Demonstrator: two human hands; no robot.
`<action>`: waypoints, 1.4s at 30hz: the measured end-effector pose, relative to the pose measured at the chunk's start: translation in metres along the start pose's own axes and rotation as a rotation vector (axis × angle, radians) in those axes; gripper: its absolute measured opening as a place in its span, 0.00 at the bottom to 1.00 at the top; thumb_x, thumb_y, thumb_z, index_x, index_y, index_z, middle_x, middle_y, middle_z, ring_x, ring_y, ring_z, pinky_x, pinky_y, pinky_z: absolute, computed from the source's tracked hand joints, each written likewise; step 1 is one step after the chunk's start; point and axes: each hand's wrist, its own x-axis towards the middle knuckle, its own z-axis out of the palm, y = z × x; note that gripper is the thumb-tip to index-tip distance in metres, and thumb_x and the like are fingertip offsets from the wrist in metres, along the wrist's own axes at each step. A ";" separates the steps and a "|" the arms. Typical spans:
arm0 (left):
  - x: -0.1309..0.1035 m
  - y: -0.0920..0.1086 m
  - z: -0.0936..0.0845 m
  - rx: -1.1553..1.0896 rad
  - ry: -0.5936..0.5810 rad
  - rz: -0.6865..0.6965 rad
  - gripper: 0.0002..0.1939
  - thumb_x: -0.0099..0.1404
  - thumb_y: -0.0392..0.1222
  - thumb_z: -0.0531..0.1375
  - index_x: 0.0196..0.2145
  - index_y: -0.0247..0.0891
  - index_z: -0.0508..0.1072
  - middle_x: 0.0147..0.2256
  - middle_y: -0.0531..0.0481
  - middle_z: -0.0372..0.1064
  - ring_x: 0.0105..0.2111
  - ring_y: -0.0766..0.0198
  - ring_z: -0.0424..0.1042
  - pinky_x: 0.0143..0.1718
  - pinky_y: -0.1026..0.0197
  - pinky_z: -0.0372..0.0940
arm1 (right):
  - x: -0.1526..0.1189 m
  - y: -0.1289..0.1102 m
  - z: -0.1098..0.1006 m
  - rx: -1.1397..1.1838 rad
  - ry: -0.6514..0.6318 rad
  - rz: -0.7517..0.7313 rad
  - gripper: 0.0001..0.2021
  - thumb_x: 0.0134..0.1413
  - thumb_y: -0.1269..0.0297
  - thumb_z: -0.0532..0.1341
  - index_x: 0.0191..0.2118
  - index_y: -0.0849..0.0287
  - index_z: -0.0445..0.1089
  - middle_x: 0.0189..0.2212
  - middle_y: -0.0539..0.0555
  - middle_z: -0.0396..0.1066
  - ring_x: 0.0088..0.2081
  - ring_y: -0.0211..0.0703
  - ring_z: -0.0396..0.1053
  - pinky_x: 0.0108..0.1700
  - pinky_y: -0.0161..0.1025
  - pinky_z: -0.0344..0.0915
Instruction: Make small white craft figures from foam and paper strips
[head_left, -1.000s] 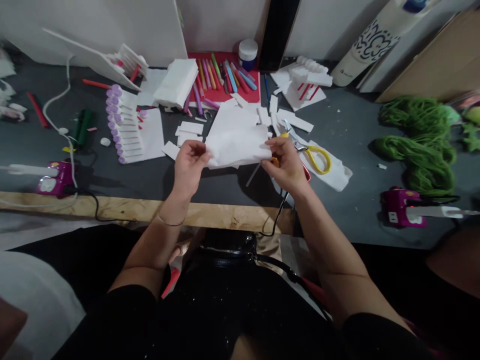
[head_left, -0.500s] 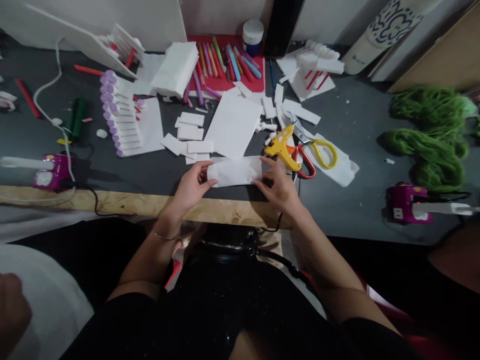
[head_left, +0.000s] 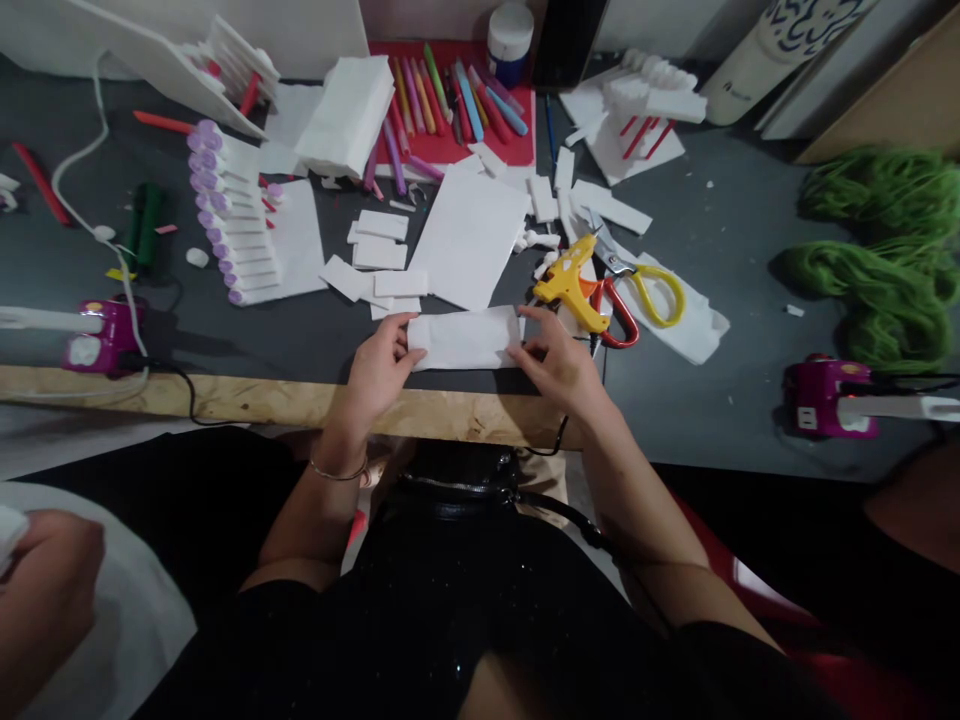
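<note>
Between my hands, at the near edge of the table, lies a folded strip of thin white paper [head_left: 463,338], long side across. My left hand [head_left: 381,365] pinches its left end, thumb on top. My right hand [head_left: 559,362] holds the right end the same way, thumb and fingers at the two corners. Just beyond the strip is a white board sheet [head_left: 469,235], with small white foam-board rectangles [head_left: 381,250] to its left. A yellow glue gun [head_left: 574,285] and scissors [head_left: 656,293] with red and yellow handles lie beside my right hand.
A stack of white tissues [head_left: 346,115] and markers [head_left: 450,95] on a red sheet stand at the back. Green yarn [head_left: 877,260] lies at right. Purple devices [head_left: 831,398] sit on both sides. Another person's hand [head_left: 56,590] shows at lower left, outside the table.
Both hands keep hold of the folded paper, which now lies flatter and smoother. My view has shifted slightly. The other person's hand at lower left has come further into view.
</note>
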 end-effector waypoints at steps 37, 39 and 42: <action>0.003 0.022 -0.004 0.136 -0.158 -0.102 0.27 0.61 0.36 0.70 0.57 0.44 0.73 0.36 0.54 0.78 0.35 0.65 0.72 0.40 0.60 0.64 | -0.008 0.012 -0.050 -0.599 0.231 -0.091 0.10 0.67 0.57 0.59 0.43 0.56 0.72 0.38 0.60 0.77 0.42 0.54 0.70 0.47 0.51 0.62; 0.000 0.025 -0.004 0.187 -0.168 -0.112 0.27 0.61 0.36 0.70 0.58 0.44 0.73 0.36 0.54 0.78 0.35 0.64 0.72 0.42 0.59 0.64 | -0.019 0.000 -0.034 -0.551 0.027 -0.183 0.09 0.65 0.55 0.62 0.42 0.55 0.74 0.34 0.56 0.77 0.39 0.52 0.70 0.44 0.48 0.61; -0.003 0.027 -0.002 0.252 -0.160 -0.096 0.26 0.63 0.35 0.69 0.58 0.43 0.73 0.35 0.53 0.77 0.36 0.63 0.72 0.43 0.57 0.64 | -0.029 -0.005 -0.015 -0.551 -0.099 -0.335 0.09 0.63 0.60 0.66 0.47 0.55 0.76 0.39 0.57 0.78 0.42 0.52 0.70 0.43 0.46 0.61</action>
